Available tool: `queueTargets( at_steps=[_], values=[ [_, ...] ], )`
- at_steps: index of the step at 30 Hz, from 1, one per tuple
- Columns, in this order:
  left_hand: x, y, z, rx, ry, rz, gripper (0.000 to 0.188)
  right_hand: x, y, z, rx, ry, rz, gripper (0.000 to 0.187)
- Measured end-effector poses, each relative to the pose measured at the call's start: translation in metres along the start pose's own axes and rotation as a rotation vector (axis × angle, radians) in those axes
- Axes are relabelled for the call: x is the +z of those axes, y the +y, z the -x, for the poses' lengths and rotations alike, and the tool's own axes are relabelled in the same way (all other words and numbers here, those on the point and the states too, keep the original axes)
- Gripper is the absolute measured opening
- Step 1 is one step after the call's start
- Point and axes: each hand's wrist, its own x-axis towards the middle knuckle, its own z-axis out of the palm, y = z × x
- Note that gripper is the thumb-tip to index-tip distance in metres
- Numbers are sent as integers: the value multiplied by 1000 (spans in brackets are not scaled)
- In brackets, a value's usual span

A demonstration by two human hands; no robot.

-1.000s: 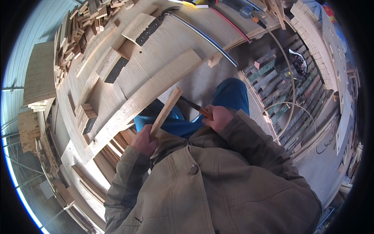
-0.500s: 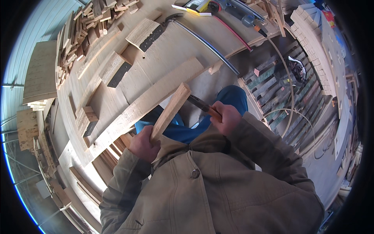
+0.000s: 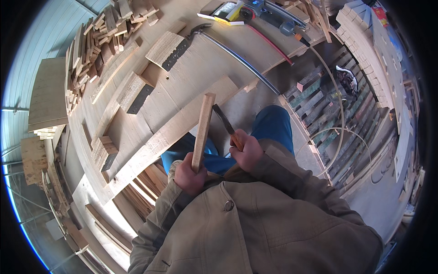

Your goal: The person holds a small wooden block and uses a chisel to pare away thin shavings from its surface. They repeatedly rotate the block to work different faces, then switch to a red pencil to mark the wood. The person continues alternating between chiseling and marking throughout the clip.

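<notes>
My left hand (image 3: pixel 190 175) is closed round the lower end of a narrow wooden stick (image 3: pixel 203 130), which stands nearly upright before my jacket. In my right hand (image 3: pixel 247 152) is a hand tool (image 3: pixel 223 119) with an orange-brown handle and a dark, narrow metal part. Its exact kind cannot be made out. The tool's dark tip comes close to the upper right side of the stick; whether they touch is unclear. Both hands are above my lap, just off the near edge of the wooden workbench (image 3: pixel 171 91).
Blocks with black faces (image 3: pixel 137 93) lie on the bench beside a long board (image 3: pixel 159 137). Farther off are a claw hammer (image 3: pixel 237 57) with a metal handle, a power tool (image 3: pixel 287 28) and piled offcuts (image 3: pixel 98 45). Slatted pallets (image 3: pixel 328 114) with a looping hose (image 3: pixel 341 105) are at right.
The stick has swung from a slant to nearly upright. My left hand has moved right and my right hand left, bringing them closer. The tool now points more steeply upward.
</notes>
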Motion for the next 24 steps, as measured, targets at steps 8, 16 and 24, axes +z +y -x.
queueTargets(
  at_steps=[8, 16, 24],
  values=[
    [-11, -3, -2, 171, 62, -146, 31, -28, -16, -10, 18, -54, 137, 22],
    [-44, -4, 4, 145, 57, -354, 29, -74, -22, -6, 9, -143, 437, 30],
    [-43, -11, 10, 192, -7, -365, 26, -83, -19, 3, 62, -199, 523, 30]
  ],
)
